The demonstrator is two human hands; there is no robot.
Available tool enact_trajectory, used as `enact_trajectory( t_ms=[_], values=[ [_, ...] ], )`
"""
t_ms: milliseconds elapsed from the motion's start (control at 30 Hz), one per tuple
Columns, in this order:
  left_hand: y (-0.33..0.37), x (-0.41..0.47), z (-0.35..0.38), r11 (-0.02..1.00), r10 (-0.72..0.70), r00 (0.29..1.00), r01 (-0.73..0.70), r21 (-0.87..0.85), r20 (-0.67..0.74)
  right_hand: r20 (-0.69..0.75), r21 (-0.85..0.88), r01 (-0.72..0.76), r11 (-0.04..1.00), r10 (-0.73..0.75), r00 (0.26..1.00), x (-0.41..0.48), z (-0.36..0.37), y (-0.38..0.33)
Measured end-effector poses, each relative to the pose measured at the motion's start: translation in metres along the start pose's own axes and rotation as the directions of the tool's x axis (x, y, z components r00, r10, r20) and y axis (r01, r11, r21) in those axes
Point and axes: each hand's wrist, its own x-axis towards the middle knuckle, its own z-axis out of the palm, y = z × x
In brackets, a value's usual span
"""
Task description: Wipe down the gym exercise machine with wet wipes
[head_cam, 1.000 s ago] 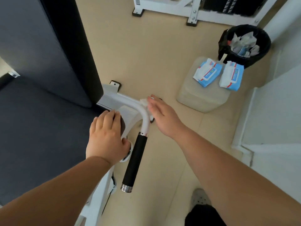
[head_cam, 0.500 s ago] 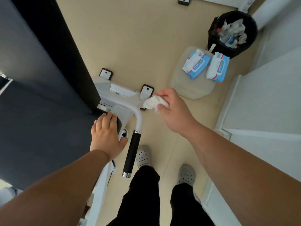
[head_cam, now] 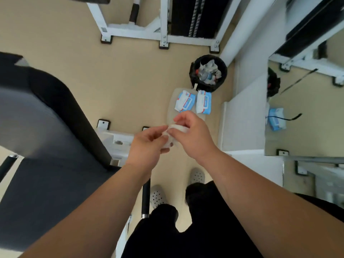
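A crumpled white wet wipe (head_cam: 172, 135) is held between both hands in the middle of the view. My left hand (head_cam: 147, 146) pinches its left side and my right hand (head_cam: 193, 136) grips its right side. Below them lies the exercise machine: a dark padded seat and backrest (head_cam: 46, 146) at the left, its white frame (head_cam: 115, 140) under my left hand, and a black handle grip (head_cam: 145, 198) beneath my left wrist. Two blue wet-wipe packs (head_cam: 193, 102) lie on a pale container past my hands.
A black bin (head_cam: 208, 73) full of used wipes stands beyond the packs. Another white machine frame (head_cam: 158, 36) crosses the top. A white wall base and a mirror (head_cam: 305, 108) are at the right. My feet in pale clogs (head_cam: 197, 175) stand on the tan floor.
My left hand left the seat edge and came up to the wipe. My right hand lifted the wipe off the white handle bar. The view swung up and back from the machine.
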Motion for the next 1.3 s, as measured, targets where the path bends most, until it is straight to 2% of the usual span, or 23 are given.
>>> enact_trajectory(
  t_ms=[100,233,367,433,533,667,767,867,1033,1167,1233,1300],
  values=[
    [0.035,0.014,0.024,1.0,0.022,0.999,-0.023,-0.003,-0.025,-0.056,-0.029,0.021,0.999,-0.022,0.998,0.027,-0.023,-0.018],
    [0.085,0.048,0.062,0.999,0.012,0.98,-0.021,-0.045,-0.198,-0.048,-0.025,0.051,0.998,-0.052,0.998,0.074,-0.059,-0.038],
    [0.129,0.076,0.1,0.994,-0.016,0.972,-0.01,-0.109,-0.235,-0.077,-0.116,0.118,0.986,-0.127,0.989,0.116,-0.093,-0.047],
    [0.15,0.088,0.115,0.99,-0.034,0.974,0.002,-0.143,-0.226,-0.058,-0.151,0.163,0.975,-0.174,0.983,0.134,-0.106,-0.05],
    [0.179,0.106,0.131,0.973,-0.074,0.985,0.037,-0.229,-0.154,-0.019,-0.18,0.163,0.97,-0.169,0.985,0.16,-0.122,-0.057],
    [0.209,0.142,0.144,0.973,-0.113,0.993,0.108,-0.206,-0.015,-0.104,-0.252,0.131,0.959,-0.161,0.981,0.203,-0.142,-0.064],
    [0.236,0.178,0.155,0.989,-0.086,0.992,0.096,-0.112,0.092,-0.148,-0.232,0.083,0.969,-0.119,0.982,0.242,-0.157,-0.075],
    [0.264,0.22,0.163,0.996,-0.088,0.983,0.087,0.016,0.16,-0.234,-0.167,-0.031,0.985,-0.009,0.972,0.282,-0.173,-0.084],
    [0.292,0.293,0.175,0.977,-0.134,0.985,0.113,0.18,0.108,-0.337,-0.138,-0.24,0.961,0.182,0.924,0.345,-0.206,-0.067],
    [0.291,0.332,0.186,0.962,-0.159,0.986,0.141,0.232,0.059,-0.411,-0.128,-0.367,0.921,0.288,0.865,0.391,-0.234,-0.037],
    [0.29,0.341,0.191,0.96,-0.158,0.987,0.144,0.24,0.04,-0.364,-0.163,-0.427,0.889,0.348,0.864,0.415,-0.244,-0.021],
    [0.292,0.344,0.199,0.964,-0.149,0.989,0.145,0.222,-0.001,-0.225,-0.192,-0.491,0.85,0.449,0.865,0.437,-0.25,-0.01]
  ],
)
